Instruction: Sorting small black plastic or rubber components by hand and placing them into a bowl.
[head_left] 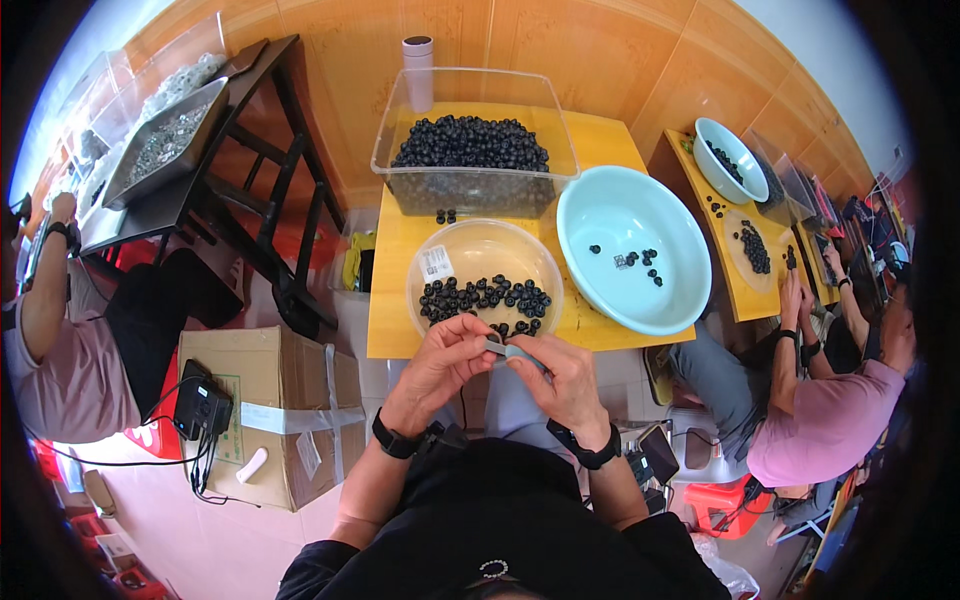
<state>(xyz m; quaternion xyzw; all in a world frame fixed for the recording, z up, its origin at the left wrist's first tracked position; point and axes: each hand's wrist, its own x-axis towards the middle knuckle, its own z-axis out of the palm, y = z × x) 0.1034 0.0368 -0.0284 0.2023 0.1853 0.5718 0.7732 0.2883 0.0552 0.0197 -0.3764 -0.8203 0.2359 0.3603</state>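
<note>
Both our hands meet at the table's near edge: left hand (440, 362) and right hand (566, 377) pinch one small grey part (506, 350) between closed fingertips; just beyond, a clear bowl (470, 246) of dark beads (484, 298); right, a pale blue basin (620, 215); at the far edge, a clear bin (475, 190).

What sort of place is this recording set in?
Probably a small workshop for hand assembly or sorting: a clear bin heaped with small dark parts, bowls of them on low yellow tables, and other people seated at like work.
</note>
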